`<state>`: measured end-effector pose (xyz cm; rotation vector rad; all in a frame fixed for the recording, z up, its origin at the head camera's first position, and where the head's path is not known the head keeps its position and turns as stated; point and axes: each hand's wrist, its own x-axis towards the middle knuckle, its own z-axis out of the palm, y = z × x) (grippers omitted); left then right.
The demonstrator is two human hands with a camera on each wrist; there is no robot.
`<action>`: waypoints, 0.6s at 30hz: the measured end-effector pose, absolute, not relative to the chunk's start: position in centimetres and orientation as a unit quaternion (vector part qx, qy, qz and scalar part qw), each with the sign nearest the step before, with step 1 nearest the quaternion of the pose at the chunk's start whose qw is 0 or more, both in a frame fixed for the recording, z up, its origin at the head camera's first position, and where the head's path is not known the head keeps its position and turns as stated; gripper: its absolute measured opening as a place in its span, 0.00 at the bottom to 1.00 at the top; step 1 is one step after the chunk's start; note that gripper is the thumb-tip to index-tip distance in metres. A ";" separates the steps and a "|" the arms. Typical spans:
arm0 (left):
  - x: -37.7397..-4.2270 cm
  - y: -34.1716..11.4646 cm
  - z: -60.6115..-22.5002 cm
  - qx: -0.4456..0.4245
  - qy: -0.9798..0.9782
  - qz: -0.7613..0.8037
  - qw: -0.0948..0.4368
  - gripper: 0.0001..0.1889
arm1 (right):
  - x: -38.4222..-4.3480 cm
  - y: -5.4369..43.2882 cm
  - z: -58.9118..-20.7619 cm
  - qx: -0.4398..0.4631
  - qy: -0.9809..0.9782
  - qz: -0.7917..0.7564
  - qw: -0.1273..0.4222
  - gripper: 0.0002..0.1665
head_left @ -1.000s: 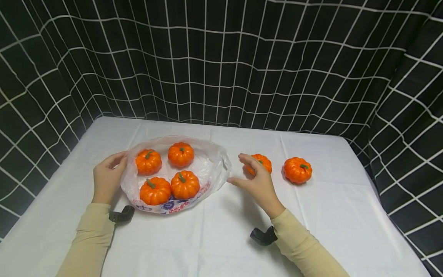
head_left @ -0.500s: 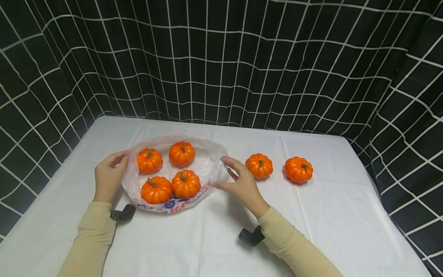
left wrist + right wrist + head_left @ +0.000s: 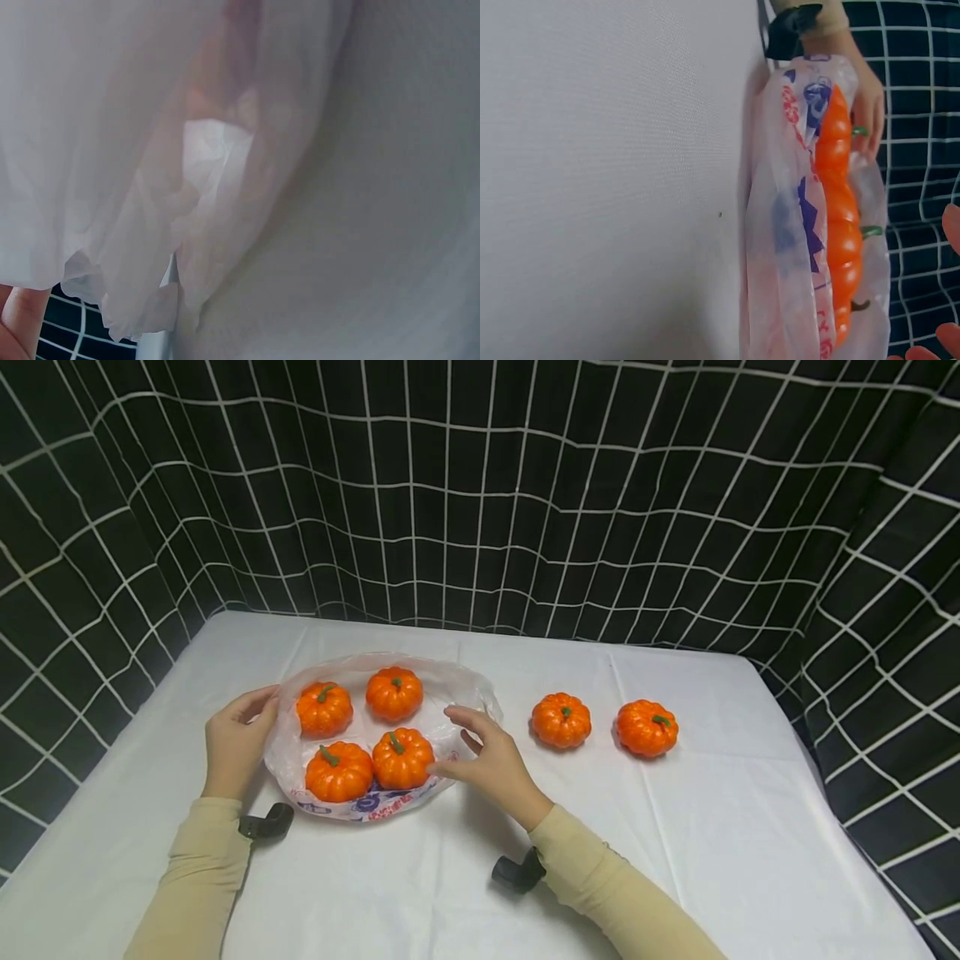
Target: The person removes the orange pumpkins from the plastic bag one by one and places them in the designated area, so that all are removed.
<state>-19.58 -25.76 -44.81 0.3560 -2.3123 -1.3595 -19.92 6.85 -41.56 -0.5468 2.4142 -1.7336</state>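
Here's the right hand (image 3: 495, 768), thumb and forefinger spread in a wide curve with nothing between them, over the right end of a translucent white plastic bag with purple and red print (image 3: 371, 804); its thumb tip is just beside a squat, ribbed orange pumpkin with a green stem, the front-right pumpkin (image 3: 405, 762) inside, and whether they touch I can't tell. Across at the other end, the left hand (image 3: 231, 743) pinches the bag's left rim. The bag sits left of centre on the white cloth-covered table (image 3: 712, 843), long axis running left to right, mouth facing up. Four matching pumpkins in there: the front-right stem leans up and leftward, and so does that of the front-left pumpkin (image 3: 341, 775), touching or nearly touching its neighbour; behind, the back-left pumpkin (image 3: 324, 714) tips its stem rightward, and the back-right pumpkin (image 3: 394, 697) points upward. Out to the right, apart from the bag, the nearer loose pumpkin (image 3: 561, 727) stands stem up, while the farther loose pumpkin (image 3: 643, 733) points its stem right.
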 end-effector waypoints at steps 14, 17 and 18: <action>-19.4 -25.6 -44.6 0.123 -0.832 -0.493 0.221 0.17 | -20.8 4.4 -42.7 -0.209 0.819 -0.525 0.097 0.44; -19.4 -25.6 -44.6 0.121 -0.832 -0.494 0.221 0.17 | -20.9 4.2 -42.8 -0.214 0.823 -0.517 0.100 0.44; -19.5 -25.6 -44.6 0.121 -0.833 -0.493 0.220 0.18 | -21.0 4.1 -42.8 -0.215 0.824 -0.514 0.100 0.44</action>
